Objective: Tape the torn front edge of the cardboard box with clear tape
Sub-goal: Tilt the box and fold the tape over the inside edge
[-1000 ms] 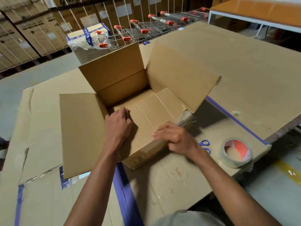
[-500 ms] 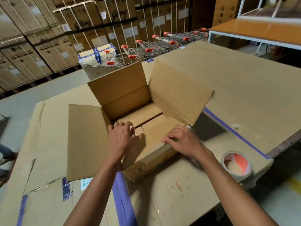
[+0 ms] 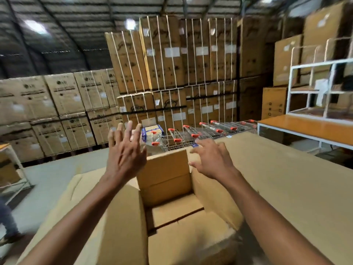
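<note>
Left hand (image 3: 125, 155), right hand (image 3: 212, 161) now aloft

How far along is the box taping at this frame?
Done: no tape shows on the box, which sits open. In hand: nothing; the left hand and right hand hover over it, fingers spread, empty. Left: seemingly all the taping, though the near side is blurred.

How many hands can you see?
2. The left hand hovers with fingers spread above the left side of the cardboard box; the right hand hovers over its right side. Neither holds anything.
</note>
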`<state>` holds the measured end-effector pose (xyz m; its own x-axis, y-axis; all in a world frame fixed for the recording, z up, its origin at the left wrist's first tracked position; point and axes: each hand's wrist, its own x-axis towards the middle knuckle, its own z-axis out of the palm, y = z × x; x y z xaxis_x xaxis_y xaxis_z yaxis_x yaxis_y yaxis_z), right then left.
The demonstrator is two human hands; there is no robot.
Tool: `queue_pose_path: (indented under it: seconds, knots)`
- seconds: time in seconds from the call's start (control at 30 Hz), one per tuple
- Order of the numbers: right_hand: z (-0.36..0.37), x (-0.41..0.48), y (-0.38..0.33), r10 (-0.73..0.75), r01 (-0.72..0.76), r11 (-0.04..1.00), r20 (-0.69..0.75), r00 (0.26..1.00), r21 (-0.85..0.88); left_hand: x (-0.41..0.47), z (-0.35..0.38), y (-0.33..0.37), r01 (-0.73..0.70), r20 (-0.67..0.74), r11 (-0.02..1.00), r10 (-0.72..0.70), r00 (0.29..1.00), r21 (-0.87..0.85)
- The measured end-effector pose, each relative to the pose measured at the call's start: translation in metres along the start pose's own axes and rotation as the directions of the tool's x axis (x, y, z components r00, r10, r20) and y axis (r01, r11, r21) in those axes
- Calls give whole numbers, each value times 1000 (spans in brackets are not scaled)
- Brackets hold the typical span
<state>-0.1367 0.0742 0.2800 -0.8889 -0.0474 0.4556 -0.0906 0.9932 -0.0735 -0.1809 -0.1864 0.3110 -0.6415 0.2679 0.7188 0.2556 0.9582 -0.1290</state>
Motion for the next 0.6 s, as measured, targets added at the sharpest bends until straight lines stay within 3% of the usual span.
queue_pose_path:
  seconds: [0.27, 0.6]
  knots:
    - [-128, 39, -36, 82, -61, 995, -303, 949, 80, 53, -85, -20, 15, -96, 995, -6, 995, 94]
    - [-204, 3, -19, 118, -102, 992, -252, 961, 75, 32, -174, -9, 108, -147, 982, -85, 986, 156]
